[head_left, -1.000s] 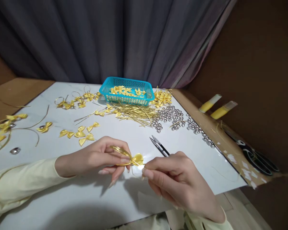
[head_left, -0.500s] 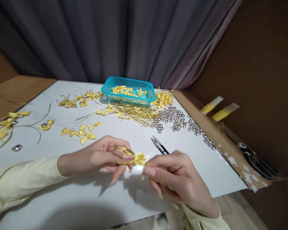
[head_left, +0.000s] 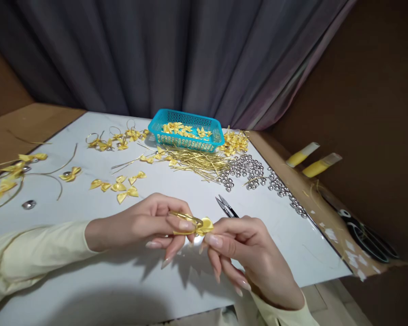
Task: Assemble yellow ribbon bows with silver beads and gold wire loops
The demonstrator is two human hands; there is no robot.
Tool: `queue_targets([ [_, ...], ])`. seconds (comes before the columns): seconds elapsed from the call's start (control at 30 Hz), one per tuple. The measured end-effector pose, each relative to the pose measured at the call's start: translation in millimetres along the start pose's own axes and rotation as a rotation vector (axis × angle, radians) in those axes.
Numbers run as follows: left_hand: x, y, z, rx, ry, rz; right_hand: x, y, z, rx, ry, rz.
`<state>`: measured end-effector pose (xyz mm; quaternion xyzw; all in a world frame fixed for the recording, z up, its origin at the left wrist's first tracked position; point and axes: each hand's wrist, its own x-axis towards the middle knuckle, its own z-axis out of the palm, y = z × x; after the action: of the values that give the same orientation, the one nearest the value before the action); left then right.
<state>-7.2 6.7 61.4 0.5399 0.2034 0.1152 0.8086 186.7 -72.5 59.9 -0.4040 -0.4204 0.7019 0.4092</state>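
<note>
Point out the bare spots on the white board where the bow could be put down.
Bare board lies under the left hand, and between the snips and the silver beads. It is crowded by the blue basket, gold pins and loose bows.

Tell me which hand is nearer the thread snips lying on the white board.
Right. The right hand sits just below the thread snips, its knuckles close to their handle end. The left hand is farther off to the left, pinching the gold loop with the yellow bow.
</note>
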Motion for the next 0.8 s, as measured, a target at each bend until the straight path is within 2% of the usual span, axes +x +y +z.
queue_targets([
  [0.37, 0, 0, 1.4, 0.033, 0.015, 0.080, 1, 1, -3, -0.070, 0.012, -0.037],
  [0.57, 1, 1, 1.4, 0.077, 0.056, 0.129, 4, -1, -3, -0.204, 0.019, -0.053],
  [0.63, 2, 3, 2.2, 0.091, 0.085, 0.156, 4, -1, -1, -0.264, 0.057, -0.078],
  [0.7, 2, 4, 3.3, 0.116, 0.135, 0.167, 3, 1, 3, -0.384, 0.215, -0.224],
  [0.8, 2, 4, 4.6, 0.159, 0.211, 0.177, 0, 9, 11, -0.680, 0.648, -0.663],
])
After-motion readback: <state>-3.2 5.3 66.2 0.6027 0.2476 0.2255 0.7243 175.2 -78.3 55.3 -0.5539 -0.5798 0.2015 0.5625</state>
